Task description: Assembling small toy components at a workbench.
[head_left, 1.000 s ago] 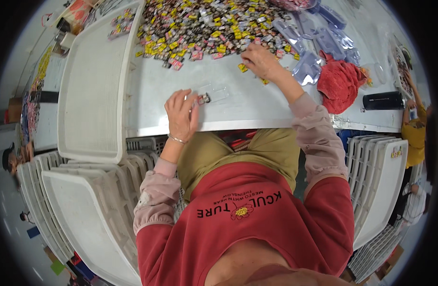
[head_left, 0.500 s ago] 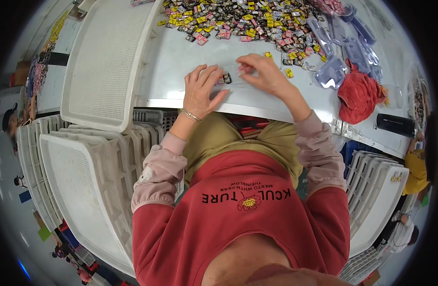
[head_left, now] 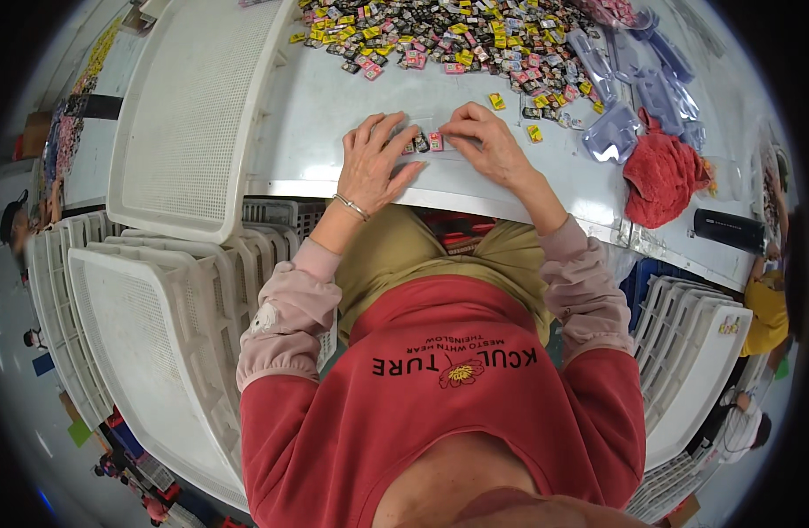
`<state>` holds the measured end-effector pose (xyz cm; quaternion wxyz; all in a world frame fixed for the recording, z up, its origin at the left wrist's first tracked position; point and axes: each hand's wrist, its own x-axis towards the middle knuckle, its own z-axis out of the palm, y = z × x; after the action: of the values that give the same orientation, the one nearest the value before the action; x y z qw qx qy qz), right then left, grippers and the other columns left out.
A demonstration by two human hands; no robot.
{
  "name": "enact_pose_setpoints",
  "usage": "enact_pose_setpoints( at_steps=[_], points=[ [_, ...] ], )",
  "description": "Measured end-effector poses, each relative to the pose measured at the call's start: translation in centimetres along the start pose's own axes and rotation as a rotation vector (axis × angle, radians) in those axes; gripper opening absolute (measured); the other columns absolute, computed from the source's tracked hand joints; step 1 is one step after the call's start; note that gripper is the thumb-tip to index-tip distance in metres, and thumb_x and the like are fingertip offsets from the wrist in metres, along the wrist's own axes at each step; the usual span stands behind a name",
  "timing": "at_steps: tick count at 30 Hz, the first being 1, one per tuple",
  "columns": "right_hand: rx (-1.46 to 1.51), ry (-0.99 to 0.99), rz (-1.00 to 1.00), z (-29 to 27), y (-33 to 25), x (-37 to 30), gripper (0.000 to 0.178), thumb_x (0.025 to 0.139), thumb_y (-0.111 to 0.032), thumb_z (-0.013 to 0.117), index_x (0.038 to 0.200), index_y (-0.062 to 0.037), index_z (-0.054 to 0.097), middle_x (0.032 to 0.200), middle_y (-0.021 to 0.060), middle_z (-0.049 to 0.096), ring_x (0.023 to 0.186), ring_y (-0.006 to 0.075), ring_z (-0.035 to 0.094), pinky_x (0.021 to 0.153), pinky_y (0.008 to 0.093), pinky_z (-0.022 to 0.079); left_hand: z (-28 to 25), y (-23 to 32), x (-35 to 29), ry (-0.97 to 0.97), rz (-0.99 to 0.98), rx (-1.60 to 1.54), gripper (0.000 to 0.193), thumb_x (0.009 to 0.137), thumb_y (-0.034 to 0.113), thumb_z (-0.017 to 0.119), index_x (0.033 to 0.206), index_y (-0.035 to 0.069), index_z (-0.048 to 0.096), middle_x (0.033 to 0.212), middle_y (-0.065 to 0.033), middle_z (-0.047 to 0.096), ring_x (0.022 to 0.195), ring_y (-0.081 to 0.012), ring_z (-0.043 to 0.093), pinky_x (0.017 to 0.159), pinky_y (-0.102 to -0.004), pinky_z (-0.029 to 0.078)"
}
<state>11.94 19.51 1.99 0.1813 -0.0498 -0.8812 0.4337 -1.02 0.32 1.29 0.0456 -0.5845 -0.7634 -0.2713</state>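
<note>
A short row of small rectangular pieces lies near the table's front edge: a black one (head_left: pixel 422 142) in the middle and a pink one (head_left: pixel 436 141) at its right end. Another pinkish piece (head_left: pixel 409 148) shows partly beside my left fingers. Something thin and transparent seems to lie around the row, its shape hard to make out. My left hand (head_left: pixel 373 158) rests at the row's left, open, fingers stretched and thumb apart. From the right, my right hand (head_left: pixel 485 145) pinches at the pink piece's upper edge with thumb and forefinger.
A big heap of small yellow, pink and black pieces (head_left: pixel 457 40) covers the table's far side. Two yellow pieces (head_left: pixel 534 134) lie apart. At right are clear plastic trays (head_left: pixel 611 132), a red cloth (head_left: pixel 664 180) and a black object (head_left: pixel 730 231). White mesh trays (head_left: pixel 180 123) stand left.
My right hand has brought the pink piece left and down, beside the black one in the row. The left hand has stayed nearly in place.
</note>
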Motion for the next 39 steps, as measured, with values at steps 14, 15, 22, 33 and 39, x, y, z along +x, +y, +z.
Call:
enact_pose_setpoints(
  at_steps=[14, 15, 22, 33, 39],
  points=[
    [-0.22, -0.005, -0.097, 1.0, -0.3, 0.0, 0.017, 0.076, -0.007, 0.07, 0.093, -0.0067, 0.07, 0.093, 0.0055, 0.057, 0.089, 0.0249, 0.054, 0.078, 0.0367, 0.044, -0.1, -0.3, 0.1, -0.049, 0.008, 0.015, 0.052, 0.077, 0.032, 0.069, 0.124, 0.015, 0.058, 0.136, -0.0079, 0.047, 0.127, -0.0309, 0.039, 0.101, -0.044, 0.029],
    [-0.219, 0.002, -0.081, 1.1, -0.3, 0.0, 0.017, 0.075, -0.009, 0.072, 0.092, -0.0085, 0.071, 0.093, 0.0039, 0.057, 0.089, 0.0238, 0.054, 0.079, 0.0377, 0.043, -0.2, -0.4, 0.1, -0.016, -0.033, -0.096, 0.057, 0.076, 0.032, 0.07, 0.128, 0.013, 0.055, 0.137, -0.0097, 0.047, 0.129, -0.0309, 0.039, 0.103, -0.0438, 0.029],
    [-0.224, -0.019, -0.091, 1.3, 0.1, 0.1, 0.018, 0.075, -0.01, 0.072, 0.093, -0.0105, 0.071, 0.093, 0.0029, 0.056, 0.089, 0.0241, 0.054, 0.078, 0.0368, 0.042, 0.1, -1.4, -0.1, 0.043, -0.112, -0.315, 0.062, 0.074, 0.028, 0.074, 0.13, 0.01, 0.054, 0.139, -0.015, 0.045, 0.134, -0.0324, 0.037, 0.106, -0.0443, 0.028],
    [-0.012, 0.09, -0.051, 1.0, 0.2, -0.1, 0.026, 0.082, -0.004, 0.065, 0.108, -0.0044, 0.066, 0.094, 0.0095, 0.058, 0.094, 0.0279, 0.057, 0.082, 0.0346, 0.045, -0.2, -0.1, -0.1, 0.013, -0.069, -0.18, 0.05, 0.076, 0.031, 0.072, 0.122, 0.014, 0.061, 0.143, -0.0135, 0.041, 0.135, -0.0361, 0.034, 0.107, -0.0492, 0.026],
    [0.173, 0.549, 0.104, -6.2, 7.5, 1.9, 0.02, 0.088, -0.007, 0.065, 0.107, -0.002, 0.067, 0.093, 0.0062, 0.064, 0.086, 0.0134, 0.061, 0.074, 0.0259, 0.048, -0.6, 0.9, 0.3, -0.159, 0.151, 0.029, 0.053, 0.084, 0.029, 0.063, 0.134, 0.014, 0.053, 0.143, -0.0075, 0.045, 0.138, -0.0329, 0.032, 0.11, -0.0522, 0.02]
  ],
)
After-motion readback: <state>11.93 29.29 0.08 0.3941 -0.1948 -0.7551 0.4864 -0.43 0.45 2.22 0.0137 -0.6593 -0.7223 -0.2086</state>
